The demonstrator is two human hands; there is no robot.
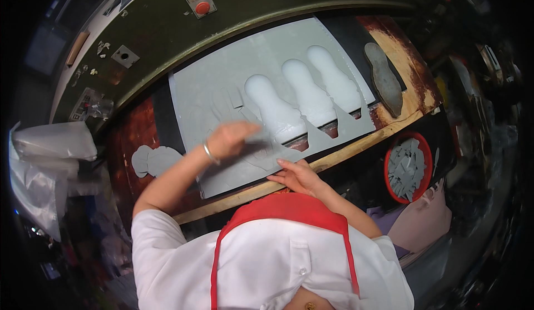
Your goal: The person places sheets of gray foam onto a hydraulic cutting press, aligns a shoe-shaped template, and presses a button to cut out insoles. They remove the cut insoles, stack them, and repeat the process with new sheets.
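A thin grey sheet lies on the work surface, with three sole-shaped openings through which white shows. Curved cut lines mark its left part. Over that part, beside the leftmost opening, is my left hand, slightly blurred, its fingers curled together. Whatever they hold is too smeared to make out. At the sheet's near edge lies my right hand, fingers apart and touching the edge. A sole-shaped cutting die sits to the right of the sheet. Left of my left forearm rest several grey cut pieces.
A red basin of grey scraps stands at the right. The green machine beam, with a red button, spans the far side. A wooden strip edges the work surface. Clear plastic bags hang at the left.
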